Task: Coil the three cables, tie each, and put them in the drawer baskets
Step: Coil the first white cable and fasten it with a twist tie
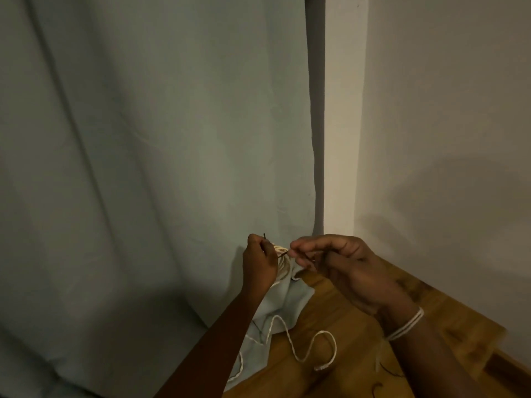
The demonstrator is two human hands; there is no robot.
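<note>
Wood of a table top fills the near right corner, and a loose white cable snakes across it, its plug end lying near the table's near edge. Further left, the cable's other stretch crosses a pale blue cloth that lies bunched at the table's left edge. A few short dark ties lie on the wood at the very near edge, too dim to tell apart clearly.

Above the cloth, both forearms reach in from the near side. The right hand wears thin white bands around the wrist; its thumb and forefinger are pinched narrowly on one end of a thin dark twist tie, the other fingers curled. The left hand has its fingers curled around a coiled white cable, a bundle of cream loops held upright between the two hands, and it also pinches the tie's other end, which pokes up past its knuckles. The tie crosses the top of the coil.

Beyond the hands, a pale blue curtain hangs in long folds across the far left, and a plain cream wall stands at the far right.
</note>
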